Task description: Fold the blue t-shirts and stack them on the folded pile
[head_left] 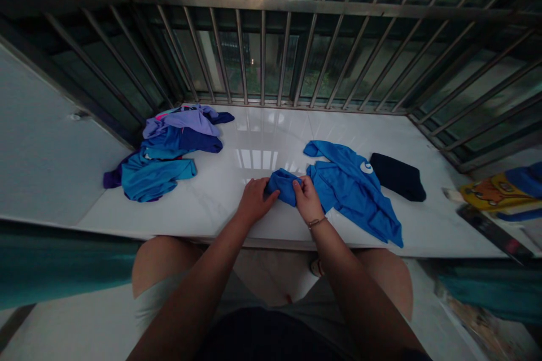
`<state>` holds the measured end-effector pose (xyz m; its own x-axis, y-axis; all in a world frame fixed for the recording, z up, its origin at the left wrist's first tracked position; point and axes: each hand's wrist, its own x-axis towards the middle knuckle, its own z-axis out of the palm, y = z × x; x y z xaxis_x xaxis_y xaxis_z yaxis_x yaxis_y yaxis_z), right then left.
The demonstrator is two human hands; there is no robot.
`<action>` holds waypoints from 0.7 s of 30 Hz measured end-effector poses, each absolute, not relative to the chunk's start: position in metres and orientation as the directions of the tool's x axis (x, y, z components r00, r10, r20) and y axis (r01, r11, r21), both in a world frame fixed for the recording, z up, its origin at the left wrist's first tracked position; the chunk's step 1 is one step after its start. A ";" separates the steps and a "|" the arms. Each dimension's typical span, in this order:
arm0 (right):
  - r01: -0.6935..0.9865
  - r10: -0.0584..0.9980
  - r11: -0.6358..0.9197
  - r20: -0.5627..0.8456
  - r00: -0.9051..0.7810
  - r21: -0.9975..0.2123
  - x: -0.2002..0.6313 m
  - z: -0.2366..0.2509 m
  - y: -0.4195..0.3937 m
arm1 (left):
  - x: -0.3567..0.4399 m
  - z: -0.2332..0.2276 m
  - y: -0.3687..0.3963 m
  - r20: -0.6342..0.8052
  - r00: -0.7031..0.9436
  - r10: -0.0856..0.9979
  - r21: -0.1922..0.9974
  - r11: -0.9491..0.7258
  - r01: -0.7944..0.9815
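Observation:
Between my two hands is a small folded bundle of blue cloth [283,185], just above or on the white ledge. My left hand [254,201] grips its left end, with the thumb over the near side and the fingers behind. My right hand [308,200], with a bracelet at the wrist, pinches the right end between thumb and fingers. Right beside it lies a blue long-sleeved top [351,186] with a round white mark, spread loosely and wrinkled. Whether the bundle joins this top is hidden behind my right hand.
A heap of purple, blue and teal clothes [169,146] lies at the left. A dark folded garment [397,176] is beyond the blue top. At far right are a yellow-and-blue bag [502,189] and a black oblong object [493,234]. Metal bars [262,56] border the white ledge [220,208].

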<state>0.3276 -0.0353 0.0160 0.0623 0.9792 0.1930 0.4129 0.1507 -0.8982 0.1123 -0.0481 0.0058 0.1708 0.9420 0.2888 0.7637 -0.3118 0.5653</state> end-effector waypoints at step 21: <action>0.267 0.992 0.088 0.108 0.062 -0.960 0.326 0.007 -0.043 | 0.106 0.003 -0.049 0.288 0.210 0.934 0.614 -0.348 0.708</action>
